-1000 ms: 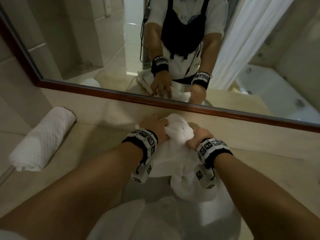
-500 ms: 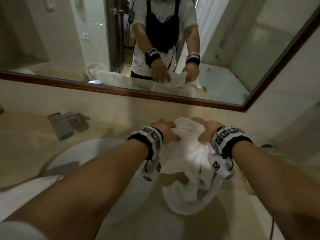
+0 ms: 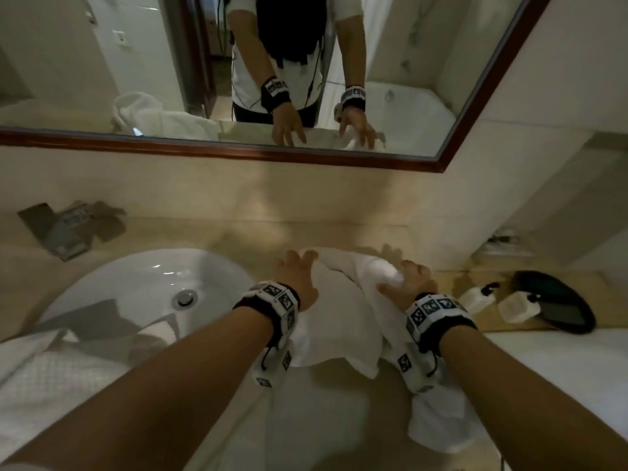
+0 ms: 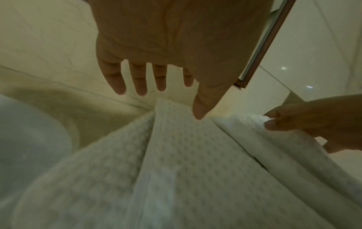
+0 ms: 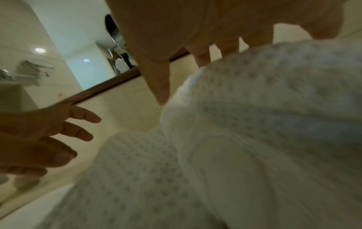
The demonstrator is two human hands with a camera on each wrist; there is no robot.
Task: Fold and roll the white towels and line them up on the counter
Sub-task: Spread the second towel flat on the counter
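Note:
A white waffle towel (image 3: 339, 321) lies spread on the beige counter to the right of the sink, with one end hanging over the front edge. My left hand (image 3: 295, 266) hovers at the towel's far left corner, fingers straight and spread; in the left wrist view this hand (image 4: 156, 86) has only its thumb tip touching the towel (image 4: 176, 155). My right hand (image 3: 407, 280) sits on a raised, bunched fold at the towel's far right. Thumb and fingers of that hand (image 5: 186, 74) close round the hump of the towel (image 5: 254, 124).
A white sink (image 3: 136, 283) is sunk into the counter at left, and another white towel (image 3: 40, 375) is draped over its near edge. A grey object (image 3: 68, 229) lies at the back left. Small bottles (image 3: 475, 297) and a dark tray (image 3: 557, 300) stand at right. The mirror frame (image 3: 238, 153) runs above.
The view has swung right, away from the rolled towel. Both hands have lowered the bunched towel onto the counter. My left hand has let go and spread its fingers.

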